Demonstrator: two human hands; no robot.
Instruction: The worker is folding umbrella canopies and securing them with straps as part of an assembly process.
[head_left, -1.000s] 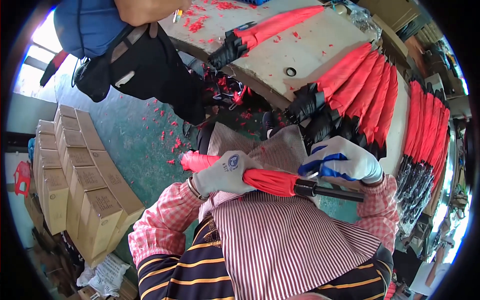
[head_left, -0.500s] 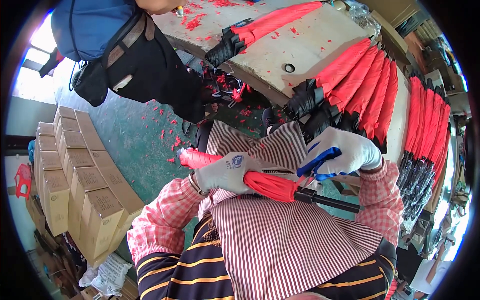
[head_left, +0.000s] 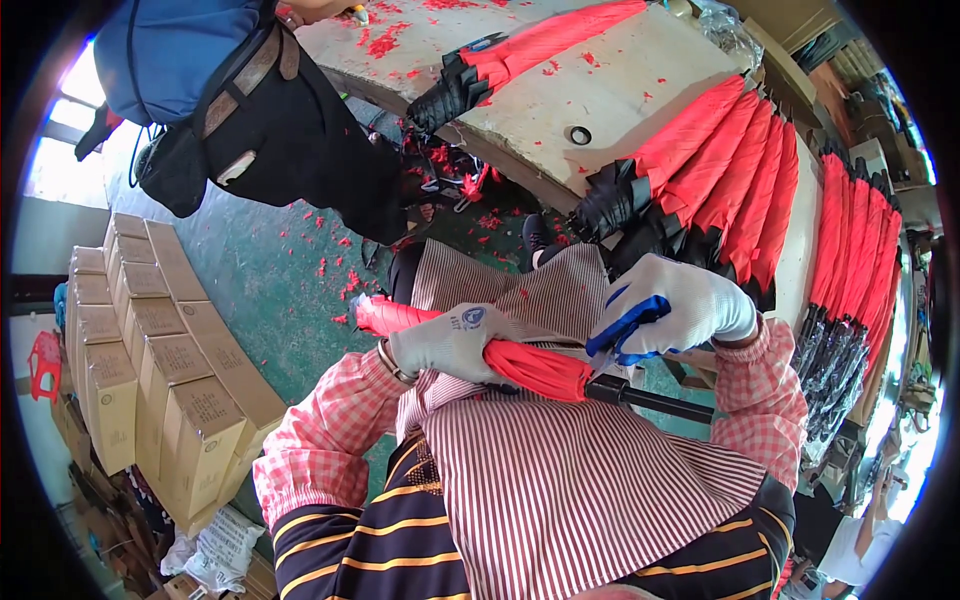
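Left hand (head_left: 450,343) closes round a red umbrella (head_left: 540,370). Right hand (head_left: 680,305) curls near its black handle (head_left: 660,402); any hold is unclear.

Holding a folded red cloth umbrella (head_left: 540,371) in the white-gloved left grip (head_left: 446,345), with the blue-and-white-gloved right grip (head_left: 685,303) near its black handle (head_left: 668,403).

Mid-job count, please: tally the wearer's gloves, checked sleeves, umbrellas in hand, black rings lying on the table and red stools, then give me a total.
Gloves: left glove and right glove, 2
Checked sleeves: left sleeve and right sleeve, 2
Umbrella in hand: 1
Black ring: 1
Red stool: 1
Total: 7
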